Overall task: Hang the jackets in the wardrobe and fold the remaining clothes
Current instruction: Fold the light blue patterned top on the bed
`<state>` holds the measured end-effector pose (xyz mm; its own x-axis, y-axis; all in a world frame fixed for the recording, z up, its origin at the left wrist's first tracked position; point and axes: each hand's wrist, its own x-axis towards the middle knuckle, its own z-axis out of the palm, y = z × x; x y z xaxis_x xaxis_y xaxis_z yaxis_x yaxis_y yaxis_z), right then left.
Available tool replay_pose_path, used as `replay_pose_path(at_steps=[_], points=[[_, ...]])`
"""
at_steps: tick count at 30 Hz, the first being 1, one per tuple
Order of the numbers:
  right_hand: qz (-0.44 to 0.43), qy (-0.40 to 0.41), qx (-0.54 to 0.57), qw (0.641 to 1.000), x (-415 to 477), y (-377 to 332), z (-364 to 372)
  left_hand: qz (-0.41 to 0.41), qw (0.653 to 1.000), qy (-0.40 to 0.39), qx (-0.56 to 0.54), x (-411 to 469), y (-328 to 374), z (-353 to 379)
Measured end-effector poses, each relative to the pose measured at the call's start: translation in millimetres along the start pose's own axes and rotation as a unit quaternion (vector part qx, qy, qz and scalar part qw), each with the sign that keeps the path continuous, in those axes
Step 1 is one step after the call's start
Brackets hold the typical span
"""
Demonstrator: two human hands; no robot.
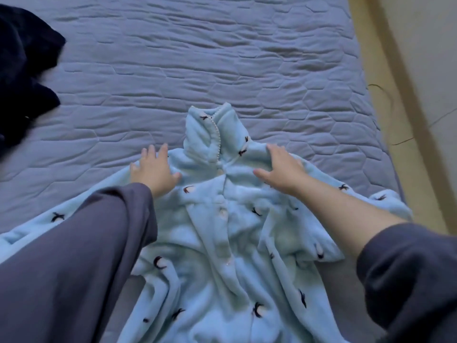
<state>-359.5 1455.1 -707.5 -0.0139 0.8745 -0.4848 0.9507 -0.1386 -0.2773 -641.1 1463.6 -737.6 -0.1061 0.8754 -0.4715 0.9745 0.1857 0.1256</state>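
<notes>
We have the light blue fleece top [222, 219] spread front-up at lower centre of the bed [222, 58]. Our left hand [153, 172] and right hand [282, 169] press flat, fingers spread, on its shoulders, probably smoothing it for folding. Dark clothing [22, 70] waits upper left.

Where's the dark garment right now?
In the head view, the dark garment lies on the quilted bed cover at the upper left, apart from the blue fleece top.
</notes>
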Motion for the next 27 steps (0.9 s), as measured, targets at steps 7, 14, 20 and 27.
replay_pose_path(at_steps=[7, 14, 20, 27], points=[[0.048, 0.008, 0.134, 0.990, 25.8, -5.3, 21.1, 0.057, 0.995, 0.033, -0.078, 0.3, -7.1, 6.0], [-0.041, -0.040, 0.313, 0.948, -78.2, -1.5, -102.9, 0.130, 0.947, -0.016, -0.294, -89.5, 4.7, -121.2], [-0.008, -0.171, 0.367, 0.914, -213.8, -26.8, -240.0, 0.182, 0.936, -0.070, -0.294, -221.8, -0.8, -271.3], [-0.125, -0.155, 0.390, 0.899, -407.7, -66.0, -382.5, 0.285, 0.948, 0.083, -0.114, -411.9, 16.3, -422.1]])
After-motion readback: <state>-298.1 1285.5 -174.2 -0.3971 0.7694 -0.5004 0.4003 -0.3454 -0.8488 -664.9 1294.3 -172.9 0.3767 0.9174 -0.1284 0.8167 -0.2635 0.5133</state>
